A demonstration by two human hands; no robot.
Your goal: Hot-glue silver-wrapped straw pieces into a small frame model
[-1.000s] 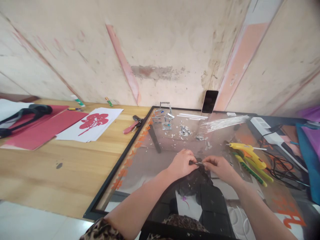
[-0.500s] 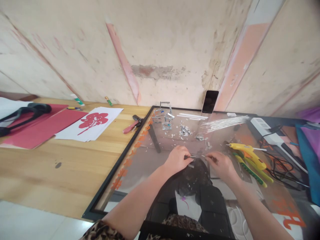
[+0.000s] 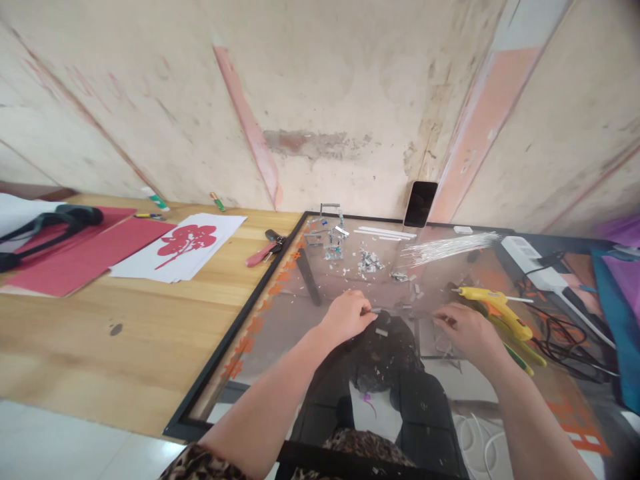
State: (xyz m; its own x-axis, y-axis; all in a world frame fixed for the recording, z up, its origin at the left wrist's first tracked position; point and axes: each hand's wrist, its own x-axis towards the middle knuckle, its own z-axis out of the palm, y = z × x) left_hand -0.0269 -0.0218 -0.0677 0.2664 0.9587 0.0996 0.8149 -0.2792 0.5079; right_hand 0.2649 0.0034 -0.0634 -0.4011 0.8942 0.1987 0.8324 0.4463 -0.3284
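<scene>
My left hand rests low over the glass tabletop, thumb and fingers pinched on a small grey strip. Just below it on the glass lies another short grey piece. My right hand is off to the right, its fingertips closed together; whatever they hold, if anything, is too small to make out. Between the hands sits a further grey bit. Beyond them are a pile of silvery scraps and a small openwork frame of silvery pieces.
A yellow glue gun and green-handled pliers lie right of my right hand. Thin wires, white sticks, a phone and a power strip line the back. Keys and papers lie left.
My hands have moved apart: the left slightly leftward with the grey strip, the right further right toward the glue gun. A grey bit now lies uncovered between them.
</scene>
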